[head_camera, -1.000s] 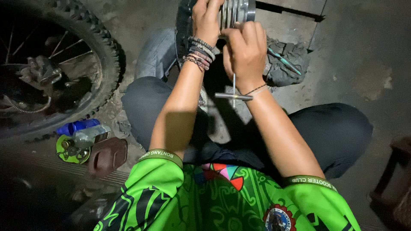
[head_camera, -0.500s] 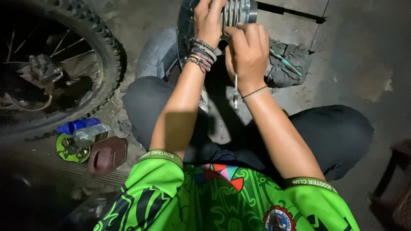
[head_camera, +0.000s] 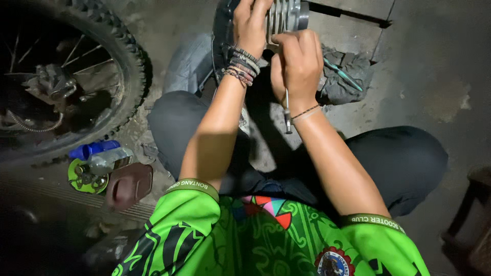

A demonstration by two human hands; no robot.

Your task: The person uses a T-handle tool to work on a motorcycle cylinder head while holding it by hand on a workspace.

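Note:
I sit on the ground with a finned metal engine cylinder (head_camera: 286, 14) in front of my knees. My left hand (head_camera: 250, 25), with several bead bracelets on the wrist, grips the cylinder's left side. My right hand (head_camera: 296, 64) is closed around a thin metal T-handle tool (head_camera: 287, 112), whose shaft hangs down below the fist while its upper end meets the cylinder. The tool's tip is hidden by my fingers.
A knobby motorcycle wheel (head_camera: 92, 66) with spokes stands at the left. A blue bottle (head_camera: 94, 150), a green round part (head_camera: 84, 176) and a brown cover (head_camera: 130, 185) lie beside my left knee. A rag with a green-handled tool (head_camera: 342, 74) lies right of the cylinder.
The tool in my right hand has turned: its crossbar lay sideways a second ago, and now the shaft points straight down. My left hand stays on the cylinder.

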